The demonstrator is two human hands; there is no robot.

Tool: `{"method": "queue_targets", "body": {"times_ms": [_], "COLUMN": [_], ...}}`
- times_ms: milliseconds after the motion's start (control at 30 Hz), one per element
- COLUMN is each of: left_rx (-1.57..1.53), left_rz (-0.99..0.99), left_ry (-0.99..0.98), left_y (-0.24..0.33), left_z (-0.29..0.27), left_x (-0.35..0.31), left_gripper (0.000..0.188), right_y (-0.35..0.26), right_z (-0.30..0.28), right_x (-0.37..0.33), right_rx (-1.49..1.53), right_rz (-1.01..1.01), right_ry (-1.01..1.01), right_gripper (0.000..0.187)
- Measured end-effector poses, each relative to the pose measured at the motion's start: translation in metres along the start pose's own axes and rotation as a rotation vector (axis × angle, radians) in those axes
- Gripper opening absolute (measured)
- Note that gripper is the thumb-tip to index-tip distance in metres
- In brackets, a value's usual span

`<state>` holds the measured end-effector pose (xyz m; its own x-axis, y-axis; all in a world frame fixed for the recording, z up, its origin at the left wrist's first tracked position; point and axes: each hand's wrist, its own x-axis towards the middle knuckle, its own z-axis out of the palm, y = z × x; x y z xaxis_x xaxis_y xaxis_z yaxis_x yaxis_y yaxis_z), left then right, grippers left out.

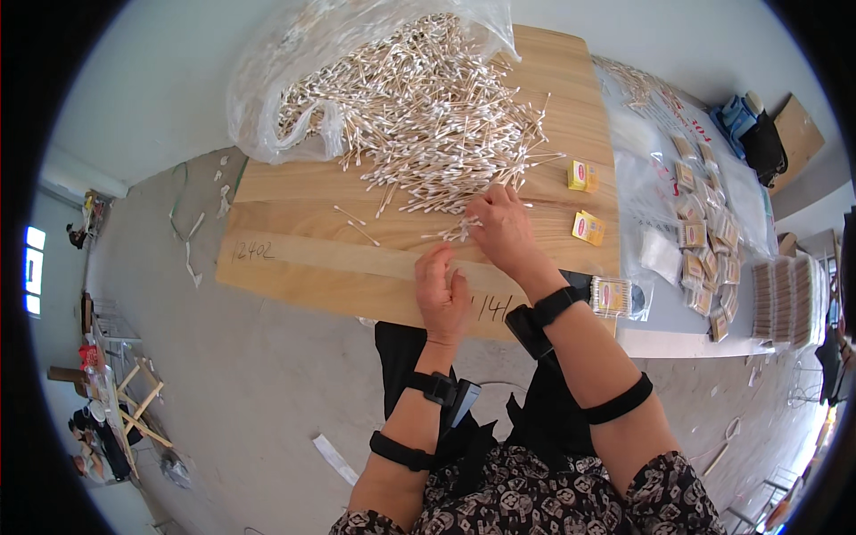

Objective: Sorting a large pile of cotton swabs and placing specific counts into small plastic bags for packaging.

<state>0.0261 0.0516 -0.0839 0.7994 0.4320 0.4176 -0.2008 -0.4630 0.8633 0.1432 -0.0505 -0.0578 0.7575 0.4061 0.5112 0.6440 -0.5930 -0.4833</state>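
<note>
Loose cotton swabs [428, 125], heaped on board

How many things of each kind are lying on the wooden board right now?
Small yellow packets: 2
Clear plastic bag: 1
Heap of cotton swabs: 1, the single swabs too many to count
Hands on the board: 2, left hand and right hand
Total: 6

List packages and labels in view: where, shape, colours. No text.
Clear plastic bag: board's far left, crumpled, spilling cotton swabs.
Two small boxes: board's right edge, yellow with red labels.
Filled clear packet: by the right hand's wrist, yellow label.
Packet rows: right table, clear, yellow labels.
Swab stacks: far right, tan blocks.
</note>
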Motion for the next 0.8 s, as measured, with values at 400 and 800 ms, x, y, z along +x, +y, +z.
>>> {"method": "queue_targets", "body": {"times_ms": [400,800], "left_rx": [0.250,0.574], "left_rz": [0.125,0.212], "left_ry": [-0.063,-0.405], "left_y": [0.007,0.015], "left_z": [0.002,0.004], "left_x": [0.006,0.008], "left_gripper": [0.041,0.055], "right_y": [-0.002,0.008], "right_z": [-0.039,-0.159], "right_x": [-0.032,-0.107], "right_rx": [0.009,0.144], "right_rz": [0.019,0.143], "right_ry": [-0.069,-0.573], "right_gripper": [0.026,0.029]}}
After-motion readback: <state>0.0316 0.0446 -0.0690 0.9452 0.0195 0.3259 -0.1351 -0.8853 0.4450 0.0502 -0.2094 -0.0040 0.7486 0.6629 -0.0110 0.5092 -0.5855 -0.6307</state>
